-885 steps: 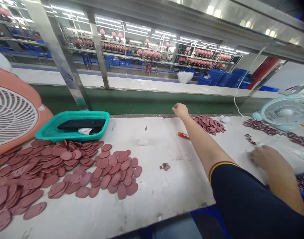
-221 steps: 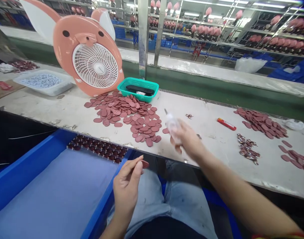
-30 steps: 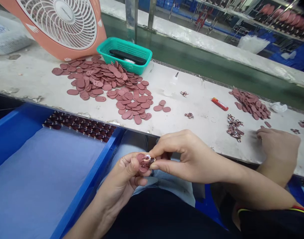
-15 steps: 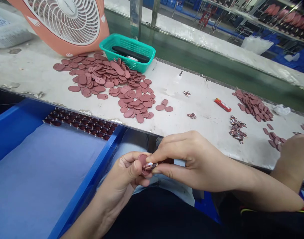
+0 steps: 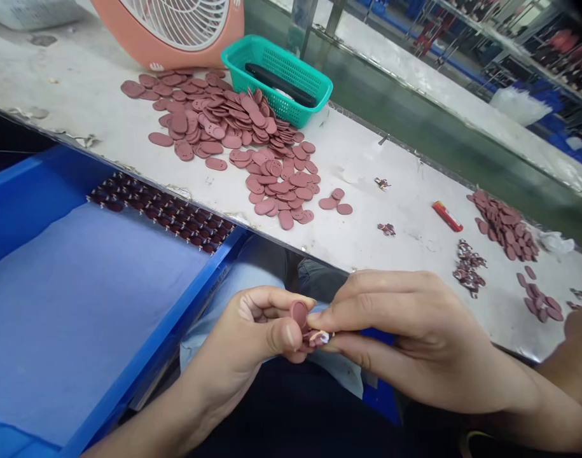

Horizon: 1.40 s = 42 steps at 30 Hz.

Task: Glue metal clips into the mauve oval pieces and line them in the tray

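Note:
Between thumb and fingers, my left hand (image 5: pixel 262 331) pinches a small reddish-brown oval piece (image 5: pixel 299 313). My right hand (image 5: pixel 400 331) is closed on a tiny brown-and-white part (image 5: pixel 319 338), which touches the oval piece; the exact contact is hidden by the fingertips. Both hands meet over my lap, in front of the table edge. A big heap of reddish-brown oval pieces (image 5: pixel 224 121) lies on the table beyond them. Several small brown-and-white parts (image 5: pixel 469 268) form a cluster farther right.
A green basket (image 5: pixel 276 51) holding a dark object stands by an orange fan (image 5: pixel 128 41). At the left is a blue bin (image 5: pixel 195 280) with rows of dark pieces (image 5: pixel 161 210). A red lighter (image 5: pixel 447 217) lies near a smaller oval heap (image 5: pixel 505 226). Another person's arm (image 5: pixel 570 356) shows at right.
The camera view has tilted and shifted, so table things sit differently in the picture. Both hands still hold the pieces together, and the brown-and-white part has turned slightly against the oval piece.

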### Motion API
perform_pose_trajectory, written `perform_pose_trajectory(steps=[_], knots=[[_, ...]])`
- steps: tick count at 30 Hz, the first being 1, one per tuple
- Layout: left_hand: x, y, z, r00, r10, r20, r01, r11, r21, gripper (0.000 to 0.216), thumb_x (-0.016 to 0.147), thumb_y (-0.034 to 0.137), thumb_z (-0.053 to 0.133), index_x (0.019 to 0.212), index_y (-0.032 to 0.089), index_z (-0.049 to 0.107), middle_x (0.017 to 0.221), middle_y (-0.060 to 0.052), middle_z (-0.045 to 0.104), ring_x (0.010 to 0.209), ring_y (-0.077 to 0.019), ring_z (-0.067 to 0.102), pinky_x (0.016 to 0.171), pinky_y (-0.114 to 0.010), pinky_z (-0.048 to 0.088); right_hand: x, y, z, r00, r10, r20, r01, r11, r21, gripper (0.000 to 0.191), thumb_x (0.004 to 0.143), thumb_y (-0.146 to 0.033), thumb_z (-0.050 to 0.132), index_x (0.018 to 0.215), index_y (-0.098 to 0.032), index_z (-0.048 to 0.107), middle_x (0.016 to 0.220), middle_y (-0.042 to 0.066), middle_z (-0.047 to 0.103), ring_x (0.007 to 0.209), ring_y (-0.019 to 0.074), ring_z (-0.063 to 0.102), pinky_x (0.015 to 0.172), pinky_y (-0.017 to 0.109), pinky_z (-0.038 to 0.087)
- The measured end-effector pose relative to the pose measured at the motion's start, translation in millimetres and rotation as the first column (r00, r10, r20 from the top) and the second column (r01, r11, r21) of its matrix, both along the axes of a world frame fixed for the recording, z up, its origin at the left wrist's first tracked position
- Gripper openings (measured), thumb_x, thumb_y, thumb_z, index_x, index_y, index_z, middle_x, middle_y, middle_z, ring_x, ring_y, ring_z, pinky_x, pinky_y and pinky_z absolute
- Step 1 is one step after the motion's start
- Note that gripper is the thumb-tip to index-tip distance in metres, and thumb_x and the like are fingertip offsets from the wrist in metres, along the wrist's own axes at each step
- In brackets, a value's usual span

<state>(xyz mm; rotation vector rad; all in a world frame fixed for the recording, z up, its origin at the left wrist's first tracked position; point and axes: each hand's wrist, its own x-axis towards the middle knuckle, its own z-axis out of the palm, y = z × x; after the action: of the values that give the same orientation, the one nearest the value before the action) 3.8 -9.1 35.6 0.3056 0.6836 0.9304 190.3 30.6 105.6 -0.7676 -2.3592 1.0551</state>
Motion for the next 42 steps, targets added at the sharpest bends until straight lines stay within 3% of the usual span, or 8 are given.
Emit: perform_pose_trajectory(steps=[12, 28, 42], knots=[[-4, 0, -10.1, 1.000, 0.005, 0.001, -0.005, 1.000, -0.002, 0.023, 0.065, 0.036, 0.089, 0.079, 0.019, 0.081, 0.066, -0.001, 0.075, 0.057, -0.0078, 0.063, 0.055, -0.015, 0.052, -7, 7, -3.8, 1.000, -0.013, -0.023, 0.012, 1.000, -0.020, 0.019, 0.088, -0.006, 0.067, 0.104, -0.015, 0.071, 0.084, 0.004, 0.073, 0.075, 0.0093, 0.067, 0.070, 0.017, 0.053], [-6, 0, -12.2, 0.993, 0.056, -0.101, -0.062, 0.996, -0.064, 0.037, 0.050, 0.047, 0.094, 0.073, 0.020, 0.079, 0.057, 0.002, 0.067, 0.052, -0.0081, 0.058, 0.051, -0.016, 0.048, -13, 12, -11.2, 1.000, -0.003, -0.009, 0.003, 1.000, -0.028, 0.014, 0.088, -0.010, 0.069, 0.099, -0.016, 0.072, 0.083, 0.005, 0.074, 0.073, 0.0119, 0.067, 0.068, 0.021, 0.053], [-20, -4, -20.5, 0.992, 0.103, -0.065, -0.107, 0.992, -0.060, 0.035, 0.056, 0.042, 0.092, 0.076, 0.016, 0.079, 0.060, -0.001, 0.068, 0.055, -0.0083, 0.059, 0.052, -0.015, 0.050, -30, 16, -16.4, 0.999, 0.029, 0.023, -0.027, 0.996, -0.079, 0.009, 0.088, -0.013, 0.068, 0.095, -0.015, 0.074, 0.081, 0.006, 0.073, 0.071, 0.0129, 0.066, 0.066, 0.023, 0.052]])
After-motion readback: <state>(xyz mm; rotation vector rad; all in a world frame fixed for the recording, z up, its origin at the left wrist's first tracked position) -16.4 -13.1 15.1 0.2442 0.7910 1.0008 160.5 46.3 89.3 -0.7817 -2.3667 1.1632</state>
